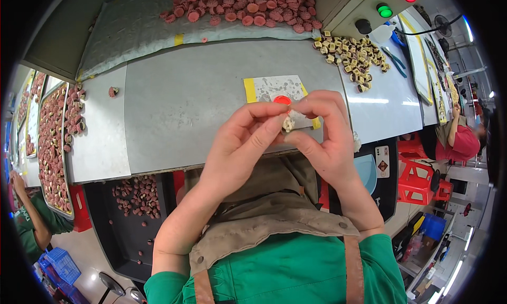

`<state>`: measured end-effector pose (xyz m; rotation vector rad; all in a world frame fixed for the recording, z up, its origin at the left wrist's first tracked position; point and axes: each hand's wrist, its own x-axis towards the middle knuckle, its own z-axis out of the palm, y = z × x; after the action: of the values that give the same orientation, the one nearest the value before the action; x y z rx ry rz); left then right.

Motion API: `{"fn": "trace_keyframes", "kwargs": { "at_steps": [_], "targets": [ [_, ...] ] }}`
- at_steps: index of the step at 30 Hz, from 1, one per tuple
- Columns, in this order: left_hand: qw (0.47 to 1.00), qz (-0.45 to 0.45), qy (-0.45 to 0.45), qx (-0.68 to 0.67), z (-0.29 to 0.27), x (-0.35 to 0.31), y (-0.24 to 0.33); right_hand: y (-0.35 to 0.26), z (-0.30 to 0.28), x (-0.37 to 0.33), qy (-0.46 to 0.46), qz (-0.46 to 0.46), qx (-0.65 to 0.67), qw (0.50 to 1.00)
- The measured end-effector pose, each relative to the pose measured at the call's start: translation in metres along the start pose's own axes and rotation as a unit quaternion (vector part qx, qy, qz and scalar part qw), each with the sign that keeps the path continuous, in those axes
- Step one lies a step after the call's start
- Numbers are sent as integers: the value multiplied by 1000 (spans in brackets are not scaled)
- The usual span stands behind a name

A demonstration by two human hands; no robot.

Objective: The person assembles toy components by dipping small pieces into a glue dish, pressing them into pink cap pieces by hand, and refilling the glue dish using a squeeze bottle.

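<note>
Over the front of the grey worktable, my left hand (pixel 240 143) and my right hand (pixel 328 140) meet with fingertips pinched together. Between them shows a small cream-white piece (pixel 288 123) with dark specks; its exact kind cannot be made out. Thumbs and forefingers of both hands press around it. Just beyond the fingertips, a small round red disc (pixel 282 99) lies at a spotted white card (pixel 274 86) edged with yellow tape. My hands cover the near part of that card.
Reddish fluted cups (pixel 248 8) lie heaped on a cloth at the back. Cream-and-brown blocks (pixel 356 58) and pliers (pixel 394 61) sit at right. Trays of reddish pieces (pixel 53 151) stand left; a black bin (pixel 124 240) sits below. Co-workers (pixel 457 140) are at both sides.
</note>
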<state>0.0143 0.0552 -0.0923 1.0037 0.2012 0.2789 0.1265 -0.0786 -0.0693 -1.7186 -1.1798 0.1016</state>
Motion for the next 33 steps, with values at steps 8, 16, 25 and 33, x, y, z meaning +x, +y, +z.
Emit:
{"fn": "trace_keyframes", "kwargs": {
  "at_steps": [8, 16, 25, 33],
  "targets": [
    [995, -73, -52, -54, 0, 5, 7, 13, -7, 2, -132, 46, 100, 985],
    [993, -74, -93, -29, -5, 15, 1, 23, 5, -3, -67, 37, 222, 972],
    [996, -45, -57, 50, 13, 6, 7, -5, -20, 10, -78, -123, -163, 976],
    [996, -78, -41, -1, 15, 8, 8, 3, -13, -1, -62, 10, 75, 995]
  ]
}}
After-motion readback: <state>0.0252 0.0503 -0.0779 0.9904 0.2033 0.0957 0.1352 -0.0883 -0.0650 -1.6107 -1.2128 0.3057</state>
